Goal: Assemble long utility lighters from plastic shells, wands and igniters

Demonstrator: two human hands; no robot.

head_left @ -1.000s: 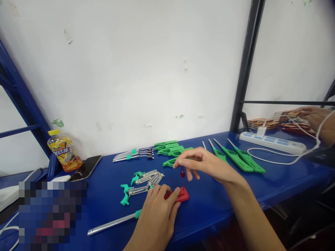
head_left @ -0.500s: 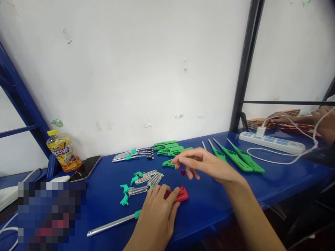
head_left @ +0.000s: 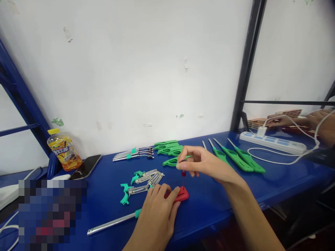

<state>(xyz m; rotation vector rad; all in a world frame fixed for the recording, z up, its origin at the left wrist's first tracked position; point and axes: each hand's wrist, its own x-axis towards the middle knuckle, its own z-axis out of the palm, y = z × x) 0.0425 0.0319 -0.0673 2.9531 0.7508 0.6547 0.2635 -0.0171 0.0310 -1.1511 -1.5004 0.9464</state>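
Note:
My left hand point(head_left: 158, 211) presses a red-handled stick lighter point(head_left: 184, 195) down on the blue table. Its silver tube point(head_left: 112, 223) with a teal collar sticks out to the left; the middle lies hidden under my hand. Between the thumb and fingers of my right hand point(head_left: 201, 162) is a small screwdriver point(head_left: 183, 174), held upright. The screwdriver's thin shaft meets the top of the red handle near its right end. Beyond my left hand lie loose teal triggers point(head_left: 125, 198) and clear lighter fuel tanks point(head_left: 138, 190).
Silver tubes with wires point(head_left: 133, 153) and green handle shells point(head_left: 167, 148) lie near the wall. Green stick lighters point(head_left: 238, 158) are lined up at right, before a white power strip point(head_left: 272, 142). A drink bottle point(head_left: 64, 151) and phone point(head_left: 87, 166) stand left. Another person's hand point(head_left: 280, 120) shows far right.
My right hand's fingers have shifted on the screwdriver, the index finger now bent more over its top. My left hand and the red lighter have stayed in place.

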